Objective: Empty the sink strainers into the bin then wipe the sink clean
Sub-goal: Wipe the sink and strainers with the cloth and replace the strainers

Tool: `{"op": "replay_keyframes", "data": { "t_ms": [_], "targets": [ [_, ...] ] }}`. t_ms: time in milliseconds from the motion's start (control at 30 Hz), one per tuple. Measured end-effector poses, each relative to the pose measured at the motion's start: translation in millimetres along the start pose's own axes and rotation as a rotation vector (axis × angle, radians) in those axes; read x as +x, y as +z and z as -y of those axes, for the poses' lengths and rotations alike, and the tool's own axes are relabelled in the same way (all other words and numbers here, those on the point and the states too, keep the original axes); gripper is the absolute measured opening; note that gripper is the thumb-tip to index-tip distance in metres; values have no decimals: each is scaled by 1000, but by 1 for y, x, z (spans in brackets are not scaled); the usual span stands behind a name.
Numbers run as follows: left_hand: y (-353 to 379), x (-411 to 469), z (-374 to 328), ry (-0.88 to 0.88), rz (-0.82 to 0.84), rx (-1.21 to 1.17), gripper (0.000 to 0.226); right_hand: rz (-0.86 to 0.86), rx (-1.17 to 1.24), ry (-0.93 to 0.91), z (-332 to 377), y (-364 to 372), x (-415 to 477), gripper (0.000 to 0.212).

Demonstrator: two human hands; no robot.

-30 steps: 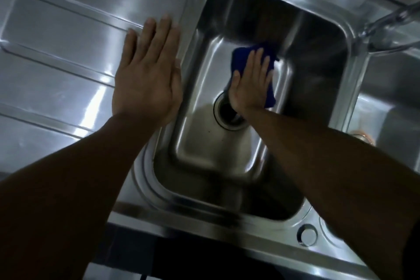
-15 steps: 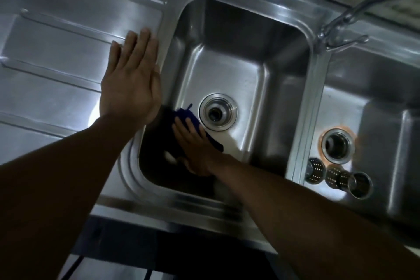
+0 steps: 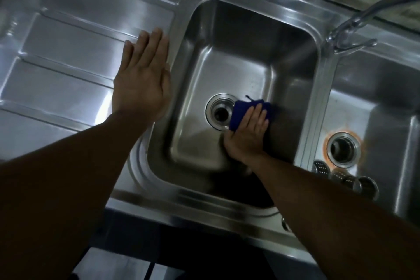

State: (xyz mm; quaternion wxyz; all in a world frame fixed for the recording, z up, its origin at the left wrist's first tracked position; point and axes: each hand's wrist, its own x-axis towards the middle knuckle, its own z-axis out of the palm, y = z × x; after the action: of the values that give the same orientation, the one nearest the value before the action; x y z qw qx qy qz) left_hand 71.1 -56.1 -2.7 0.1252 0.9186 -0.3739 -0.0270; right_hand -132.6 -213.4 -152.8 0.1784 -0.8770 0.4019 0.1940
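My right hand (image 3: 248, 134) presses a dark blue cloth (image 3: 241, 112) flat on the floor of the left steel basin (image 3: 229, 63), just right of its open drain (image 3: 220, 112). The cloth overlaps the drain's right rim. My left hand (image 3: 142, 77) lies flat, fingers together, on the ribbed drainboard (image 3: 68, 57) beside the basin's left rim, holding nothing. Two perforated metal strainers (image 3: 345, 179) lie on their sides on the floor of the right basin (image 3: 375, 88), in front of its drain (image 3: 343, 149), which has an orange ring around it.
A chrome tap (image 3: 350, 29) rises from the divider between the basins at the back right. A tiled wall runs along the top edge. The sink's front edge drops to a dark cabinet front below.
My right hand has swept the cloth from the basin floor left of the drain across to the drain's right side. The left hand stays on the drainboard. The view shifted slightly.
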Motion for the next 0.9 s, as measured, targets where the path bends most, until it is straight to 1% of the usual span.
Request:
{"op": "replay_keyframes", "data": {
  "t_ms": [100, 200, 267, 333, 367, 433, 467, 533, 567, 667, 767, 800, 833, 900],
  "targets": [
    [1, 1, 0, -8, 11, -2, 59, -48, -84, -55, 2, -27, 65, 103],
    [4, 1, 1, -10, 3, -9, 58, -42, -126, -113, 12, -53, 113, 102],
    [5, 2, 2, -7, 3, -1, 59, -26, -144, -240, 34, -52, 116, 96],
    [5, 3, 2, -8, 12, 18, 60, 3, -133, -485, 68, -37, 102, 88],
    [5, 2, 2, -11, 14, 24, 60, 22, -107, -572, 85, -28, 92, 86],
    [5, 2, 3, -10, 16, 26, 60, 35, -65, -610, 102, -21, 78, 84],
    [6, 3, 3, -4, 18, 23, 59, 32, -74, -616, 100, -22, 78, 83],
    [6, 3, 5, 0, 10, 18, 58, 11, -173, -653, 85, -33, 90, 82],
    [5, 2, 5, 1, 5, 13, 58, -2, -216, -616, 75, -42, 98, 82],
    [4, 1, 2, 1, -9, -6, 57, -16, -259, -331, 49, -64, 114, 83],
    [5, 1, 2, 5, -17, 3, 57, 29, -235, -96, 19, -65, 89, 86],
    [5, 1, 2, 5, -20, 8, 57, 32, -224, -54, 9, -61, 75, 88],
    [5, 1, 3, 7, -21, 12, 56, 46, -235, -55, 0, -58, 62, 88],
    [5, 1, 2, 9, -18, 16, 56, 111, -292, -128, -13, -47, 32, 88]
  ]
}}
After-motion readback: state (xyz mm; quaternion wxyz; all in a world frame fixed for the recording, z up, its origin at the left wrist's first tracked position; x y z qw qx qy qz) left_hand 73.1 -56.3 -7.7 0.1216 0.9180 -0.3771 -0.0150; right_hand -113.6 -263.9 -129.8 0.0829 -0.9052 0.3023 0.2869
